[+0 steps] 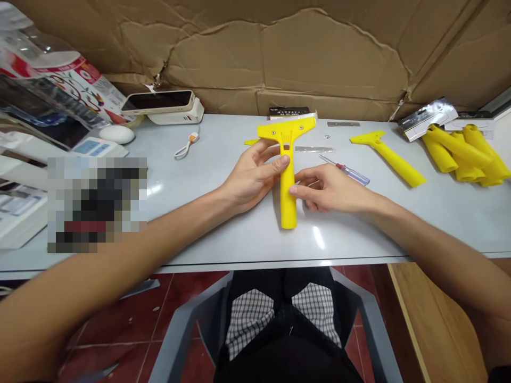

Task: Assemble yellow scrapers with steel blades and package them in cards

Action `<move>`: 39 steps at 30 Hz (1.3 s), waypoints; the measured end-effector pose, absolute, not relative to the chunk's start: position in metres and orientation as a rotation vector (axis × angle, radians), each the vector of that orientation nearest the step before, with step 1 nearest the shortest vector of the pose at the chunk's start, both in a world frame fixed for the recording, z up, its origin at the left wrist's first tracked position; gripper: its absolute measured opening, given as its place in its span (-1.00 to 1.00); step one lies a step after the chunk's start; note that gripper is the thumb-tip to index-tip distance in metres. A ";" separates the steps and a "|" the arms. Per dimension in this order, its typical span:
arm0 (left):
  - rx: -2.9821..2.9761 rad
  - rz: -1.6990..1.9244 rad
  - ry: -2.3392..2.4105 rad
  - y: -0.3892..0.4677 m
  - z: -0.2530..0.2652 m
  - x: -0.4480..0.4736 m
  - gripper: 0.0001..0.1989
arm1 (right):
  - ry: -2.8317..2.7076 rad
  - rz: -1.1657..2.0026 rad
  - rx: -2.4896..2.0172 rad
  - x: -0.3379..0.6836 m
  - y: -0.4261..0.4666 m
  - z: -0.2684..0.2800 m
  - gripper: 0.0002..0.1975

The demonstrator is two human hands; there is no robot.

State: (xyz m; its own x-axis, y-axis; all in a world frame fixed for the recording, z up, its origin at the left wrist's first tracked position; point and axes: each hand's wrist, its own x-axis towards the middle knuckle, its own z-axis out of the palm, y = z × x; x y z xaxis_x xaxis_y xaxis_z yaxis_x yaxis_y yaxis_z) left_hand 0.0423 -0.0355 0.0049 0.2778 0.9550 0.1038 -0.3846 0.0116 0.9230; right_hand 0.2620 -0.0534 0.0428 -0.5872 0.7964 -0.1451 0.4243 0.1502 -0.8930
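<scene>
A yellow scraper (pixel 288 205) stands nearly upright between my hands, its wide head with two screws at the top. My left hand (pixel 255 175) is closed around its neck, thumb across the front. The thumb of my right hand (pixel 331 189) touches the lower handle from the right, fingers curled behind it. Just beyond my right hand lies a screwdriver (pixel 351 173) with a clear handle. Behind the scraper are a thin blade in a clear strip (pixel 314 150) and part of another yellow piece (pixel 250 142), mostly hidden.
To the right lie a second yellow scraper part (pixel 399 162) and several yellow handles (pixel 467 154) beside packaging (pixel 429 118). A metal blade (pixel 343 124) and small screws (pixel 327 136) lie at the back. On the left are a phone (pixel 159 101), a white mouse (pixel 116 134) and a large bottle (pixel 75 80).
</scene>
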 end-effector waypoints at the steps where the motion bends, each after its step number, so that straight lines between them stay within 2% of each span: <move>1: 1.068 1.193 0.683 -0.036 0.004 0.043 -0.37 | -2.020 1.486 -1.153 0.260 -0.055 0.042 -0.60; 6: 1.040 1.162 0.717 -0.032 0.002 0.044 -0.35 | -1.829 1.661 -1.059 0.254 -0.058 0.037 -0.55; 19: 1.107 1.018 0.717 -0.028 0.007 0.041 -0.56 | -1.761 1.680 -1.072 0.260 -0.047 0.028 -0.56; 25: 1.057 1.105 0.805 -0.031 0.006 0.043 -0.43 | -1.744 1.618 -1.136 0.256 -0.053 0.032 -0.53; 29: 1.068 1.120 0.884 -0.035 0.007 0.048 -0.44 | -1.629 1.614 -1.205 0.255 -0.053 0.031 -0.45; 36: 1.313 1.302 1.200 0.017 0.031 0.036 -0.75 | -1.434 1.733 -1.119 0.267 -0.039 0.034 -0.77; 39: 1.358 1.226 1.383 0.058 0.039 0.031 -0.77 | -1.385 1.798 -1.085 0.271 -0.034 0.038 -0.72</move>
